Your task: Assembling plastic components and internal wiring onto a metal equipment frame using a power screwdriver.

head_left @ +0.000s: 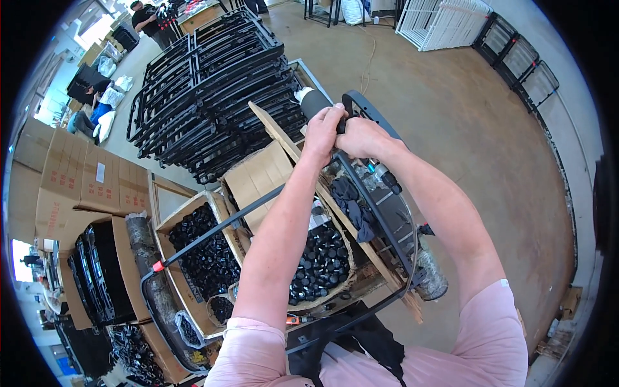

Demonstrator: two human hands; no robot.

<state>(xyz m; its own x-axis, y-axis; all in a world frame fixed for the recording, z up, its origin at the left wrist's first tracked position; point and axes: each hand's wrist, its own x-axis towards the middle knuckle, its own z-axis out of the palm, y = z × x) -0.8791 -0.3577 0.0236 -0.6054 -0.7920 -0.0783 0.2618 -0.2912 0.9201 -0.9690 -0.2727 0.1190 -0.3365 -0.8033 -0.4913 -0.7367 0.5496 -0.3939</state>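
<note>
We see both hands raised in the upper middle, at the end of a dark cylinder (314, 102) with something white at its far tip. The open room is mainly to the right: the brown floor (451, 109) lies wide there, until the white racks (445, 26) and the pale wall (580, 109). To the left the room is narrow. The stack of black frames (206, 84) stands with its edge close to the cylinder, and a wooden board (274, 129) slants just beside the left hand. Below, a box (180, 290) of black parts and a heap of black caps (319, 261) fill the space under the left forearm. A black bar (213, 231) crosses over the box, passing behind this forearm.

Our left hand (324, 129) comes up with the arm nearly straight, the thumb along the top. Our right hand (367, 137) comes from the right with a bent elbow, knuckles turned upward. Both are clenched, close together, around a dark piece (341, 126) which shows between them; how it joins the cylinder, we cannot tell, because the fingers hide it.
</note>
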